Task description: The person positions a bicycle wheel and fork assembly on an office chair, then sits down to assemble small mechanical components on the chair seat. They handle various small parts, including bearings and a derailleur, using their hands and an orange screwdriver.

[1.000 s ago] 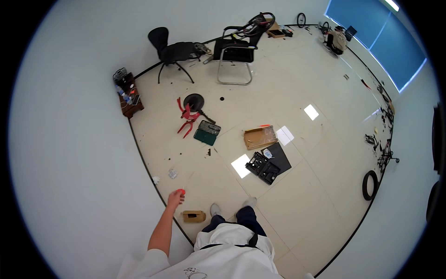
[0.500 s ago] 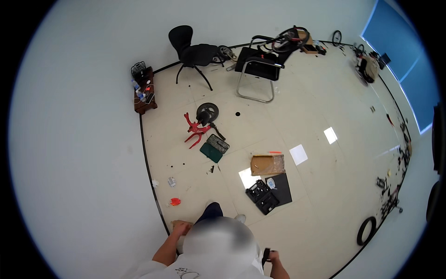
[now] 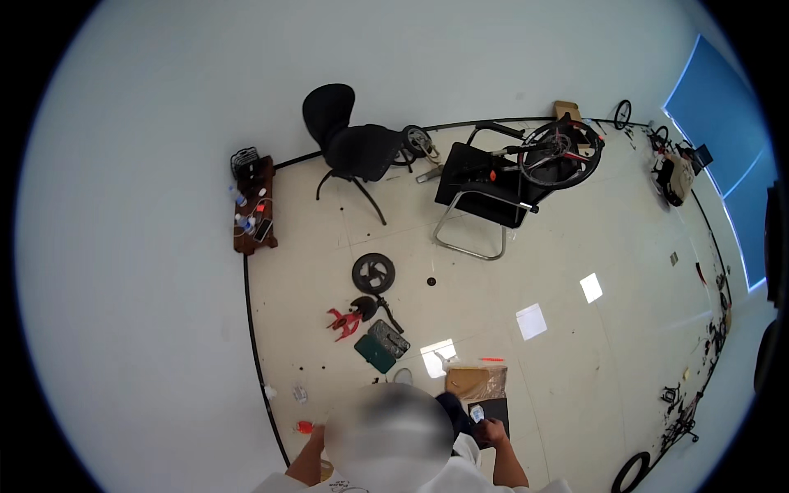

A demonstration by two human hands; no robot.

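My right hand (image 3: 492, 432) is in front of me at the right, over a black mat (image 3: 496, 408), its fingers curled. Whatever they hold is too small and dark to make out. Close to those fingers a small white-and-blue packet (image 3: 477, 413) lies on the mat. To my left, my left hand (image 3: 319, 437) hangs low; a blurred patch covers its fingers. A small orange-red item (image 3: 305, 427) lies on the floor beside it. Below the left forearm a tan piece (image 3: 326, 470) shows partly.
Ahead lie a shallow cardboard box (image 3: 477, 383), an opened green case (image 3: 376, 353), a red frame part (image 3: 344, 324) and a black wheel (image 3: 374, 273). Farther off are two black chairs (image 3: 366, 152), one bearing a bicycle wheel (image 3: 561, 154), and a wooden stand (image 3: 256, 218) by the wall.
I have moved forward, and the floor things sit nearer my body. My right hand has come forward to the mat. The black tool case is now hidden behind my body.
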